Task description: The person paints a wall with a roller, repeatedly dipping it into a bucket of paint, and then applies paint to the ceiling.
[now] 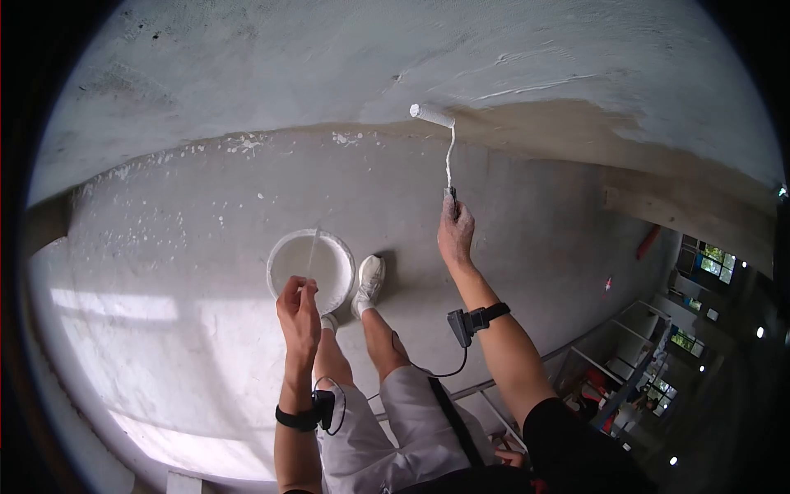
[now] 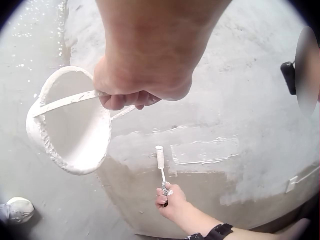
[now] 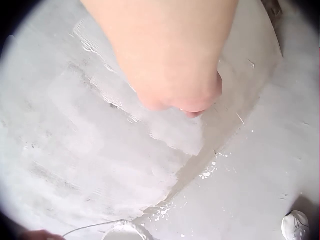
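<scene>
My right hand (image 1: pixel 457 235) grips the dark handle of a paint roller (image 1: pixel 433 115), whose white sleeve lies against the lower wall near the floor edge. My left hand (image 1: pixel 299 317) holds the handle strap of a white bucket (image 1: pixel 352 276), which hangs tilted in the left wrist view, with fingers curled round the strap (image 2: pixel 67 103). The inside of the bucket (image 2: pixel 46 142) is coated white. In the right wrist view my right hand (image 3: pixel 177 92) hides the roller.
The wall (image 1: pixel 329 58) has pale coating above a bare brown strip (image 1: pixel 568 123). White splatters dot the grey floor (image 1: pixel 206 247). My shoes (image 1: pixel 370 280) stand beside the bucket. Metal frames (image 1: pixel 609 354) and windows lie at the right.
</scene>
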The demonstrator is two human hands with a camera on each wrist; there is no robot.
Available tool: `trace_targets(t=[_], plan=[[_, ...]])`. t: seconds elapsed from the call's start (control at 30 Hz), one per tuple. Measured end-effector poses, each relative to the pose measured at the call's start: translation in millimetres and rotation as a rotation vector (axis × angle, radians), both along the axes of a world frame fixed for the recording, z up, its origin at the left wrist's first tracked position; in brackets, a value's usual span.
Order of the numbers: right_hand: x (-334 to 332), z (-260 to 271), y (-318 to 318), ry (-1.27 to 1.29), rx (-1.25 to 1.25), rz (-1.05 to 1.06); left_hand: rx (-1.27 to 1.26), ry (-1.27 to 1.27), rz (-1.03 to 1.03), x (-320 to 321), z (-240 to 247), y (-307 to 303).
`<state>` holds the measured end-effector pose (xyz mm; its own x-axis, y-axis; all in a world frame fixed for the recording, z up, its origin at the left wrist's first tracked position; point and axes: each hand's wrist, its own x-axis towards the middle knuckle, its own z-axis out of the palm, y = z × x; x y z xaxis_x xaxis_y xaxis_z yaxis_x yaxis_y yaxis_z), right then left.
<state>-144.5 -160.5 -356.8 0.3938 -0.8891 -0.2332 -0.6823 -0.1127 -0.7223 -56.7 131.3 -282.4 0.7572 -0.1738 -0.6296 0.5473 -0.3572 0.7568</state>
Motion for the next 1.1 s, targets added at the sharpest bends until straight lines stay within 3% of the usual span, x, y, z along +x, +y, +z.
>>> trace_targets(t=[0.17, 0.27, 0.37, 0.47, 1.1], plan=[[8, 1, -22, -0.027, -0.055, 0.018, -0.01, 0.0, -0.034, 1, 3, 3], [-7, 1, -35, -0.117, 0.054, 0.024, 0.024, 0.014, -0.032, 1, 3, 5], [3, 57, -24, -0.213, 0.246, -0.128, -0.03, -0.012, -0.07, 1, 1, 9], [-1, 78, -24, -0.242, 0.266, -0.177, -0.042, -0.001, -0.055, 5, 0, 8], [-12, 219, -31, -0.431, 0.066, -0.239, -0.045, -0.078, -0.067, 2, 0, 4]])
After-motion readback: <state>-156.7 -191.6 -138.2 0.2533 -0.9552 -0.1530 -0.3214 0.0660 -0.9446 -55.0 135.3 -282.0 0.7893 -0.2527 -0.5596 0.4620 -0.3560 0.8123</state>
